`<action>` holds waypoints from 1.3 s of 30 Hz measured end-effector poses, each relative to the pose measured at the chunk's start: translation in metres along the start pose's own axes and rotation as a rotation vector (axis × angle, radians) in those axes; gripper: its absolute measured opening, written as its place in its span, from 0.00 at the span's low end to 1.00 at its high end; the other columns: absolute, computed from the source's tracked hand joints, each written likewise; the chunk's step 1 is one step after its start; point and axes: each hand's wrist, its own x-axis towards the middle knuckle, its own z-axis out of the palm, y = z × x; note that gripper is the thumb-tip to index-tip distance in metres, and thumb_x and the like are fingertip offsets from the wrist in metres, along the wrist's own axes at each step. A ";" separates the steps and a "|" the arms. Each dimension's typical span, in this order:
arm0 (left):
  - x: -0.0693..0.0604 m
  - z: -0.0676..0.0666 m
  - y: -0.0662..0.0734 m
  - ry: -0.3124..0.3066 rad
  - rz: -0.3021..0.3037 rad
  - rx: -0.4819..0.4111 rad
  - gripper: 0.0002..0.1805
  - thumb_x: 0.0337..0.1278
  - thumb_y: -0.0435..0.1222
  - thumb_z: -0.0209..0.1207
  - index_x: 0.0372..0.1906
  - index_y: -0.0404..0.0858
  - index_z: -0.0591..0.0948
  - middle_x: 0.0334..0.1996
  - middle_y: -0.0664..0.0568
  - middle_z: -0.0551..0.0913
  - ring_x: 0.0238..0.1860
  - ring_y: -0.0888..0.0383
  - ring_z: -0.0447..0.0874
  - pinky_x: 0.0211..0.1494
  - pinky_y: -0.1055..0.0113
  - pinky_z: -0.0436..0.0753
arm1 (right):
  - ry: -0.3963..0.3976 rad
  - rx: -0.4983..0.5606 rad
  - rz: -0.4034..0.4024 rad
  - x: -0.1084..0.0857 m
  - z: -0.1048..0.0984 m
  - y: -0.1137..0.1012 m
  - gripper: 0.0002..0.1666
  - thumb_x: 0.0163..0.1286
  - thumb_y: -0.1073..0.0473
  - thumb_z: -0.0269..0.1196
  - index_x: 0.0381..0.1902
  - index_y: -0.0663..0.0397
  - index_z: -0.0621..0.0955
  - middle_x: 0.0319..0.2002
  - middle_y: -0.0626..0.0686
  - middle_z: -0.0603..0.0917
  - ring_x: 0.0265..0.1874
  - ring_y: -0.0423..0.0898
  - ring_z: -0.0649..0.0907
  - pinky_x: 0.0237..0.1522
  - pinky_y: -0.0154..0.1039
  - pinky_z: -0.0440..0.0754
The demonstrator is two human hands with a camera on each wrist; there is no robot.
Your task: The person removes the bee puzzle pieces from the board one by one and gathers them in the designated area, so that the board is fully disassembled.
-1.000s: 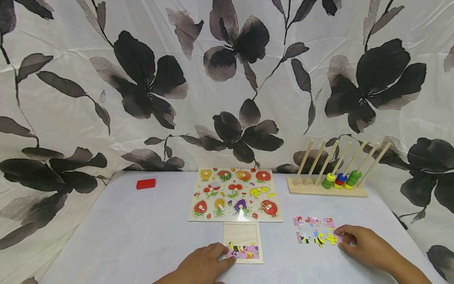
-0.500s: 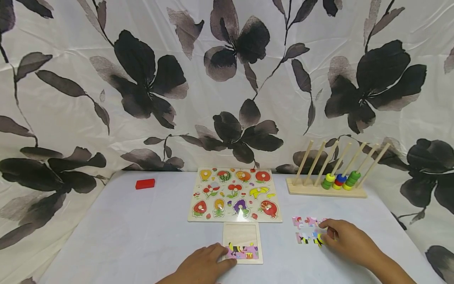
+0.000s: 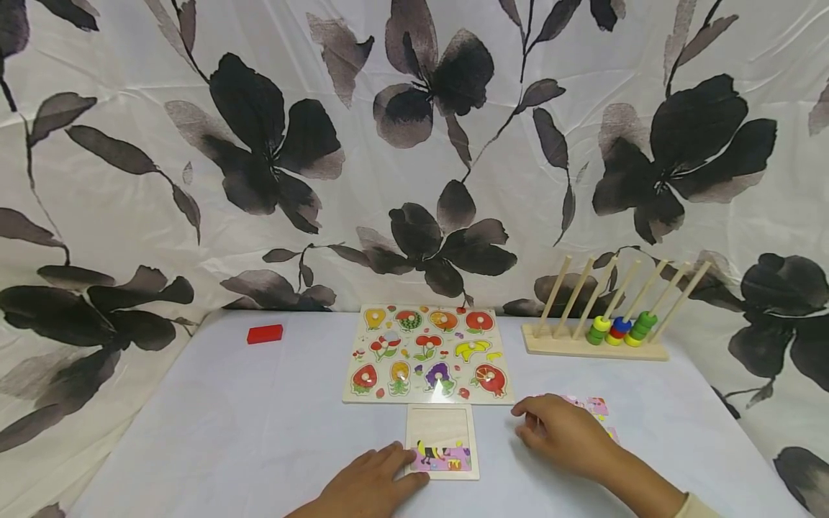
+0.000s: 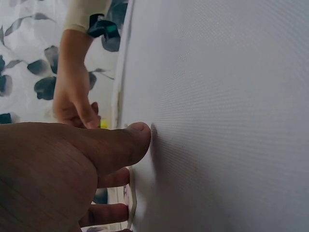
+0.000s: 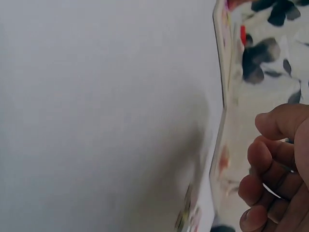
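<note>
A small wooden puzzle tray [image 3: 440,424] lies at the front middle of the table, a strip of bee-picture jigsaw pieces [image 3: 447,459] in its lower part. My left hand [image 3: 372,482] rests at the tray's lower left corner, with fingertips on its left edge and the thumb near the bottom edge. Right of the tray, my right hand [image 3: 563,435] hovers with loosely bent fingers. In the right wrist view, no object shows between its thumb [image 5: 273,123] and fingers. It hides most of the loose pink and yellow jigsaw pieces [image 3: 597,406] in the head view.
A fruit peg puzzle board [image 3: 427,352] lies directly behind the tray. At the back right stands a wooden peg rack [image 3: 596,349] with coloured rings. A red block [image 3: 265,334] sits at the back left. Floral cloth [image 3: 414,165] hangs behind the table.
My right hand has moved left across the loose jigsaw pieces, from their right side toward the tray. My left hand has stayed at the tray's corner.
</note>
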 end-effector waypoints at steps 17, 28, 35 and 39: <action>-0.005 0.000 0.001 0.005 -0.015 -0.025 0.40 0.55 0.74 0.54 0.70 0.63 0.76 0.69 0.54 0.70 0.70 0.46 0.68 0.64 0.46 0.78 | -0.071 0.021 -0.229 0.024 0.038 -0.059 0.11 0.66 0.53 0.70 0.47 0.44 0.85 0.30 0.31 0.72 0.35 0.33 0.74 0.33 0.35 0.77; -0.005 0.000 0.000 -0.021 -0.059 -0.058 0.40 0.55 0.75 0.53 0.71 0.66 0.74 0.74 0.49 0.67 0.72 0.44 0.66 0.67 0.45 0.75 | -0.093 0.007 -0.300 0.035 0.051 -0.080 0.16 0.64 0.54 0.72 0.49 0.44 0.86 0.31 0.34 0.74 0.34 0.33 0.73 0.30 0.31 0.74; -0.002 0.000 0.000 -0.052 -0.094 -0.070 0.39 0.55 0.73 0.56 0.72 0.68 0.73 0.76 0.47 0.65 0.73 0.44 0.65 0.68 0.46 0.74 | -0.136 -0.020 -0.290 0.041 0.058 -0.089 0.18 0.62 0.57 0.71 0.51 0.44 0.86 0.28 0.33 0.72 0.35 0.33 0.73 0.29 0.30 0.74; -0.001 -0.001 -0.001 -0.065 -0.094 -0.061 0.39 0.55 0.72 0.56 0.73 0.68 0.72 0.76 0.48 0.65 0.73 0.45 0.65 0.68 0.47 0.74 | -0.157 -0.037 -0.292 0.043 0.057 -0.094 0.19 0.61 0.57 0.71 0.52 0.42 0.86 0.28 0.33 0.73 0.35 0.34 0.73 0.28 0.30 0.73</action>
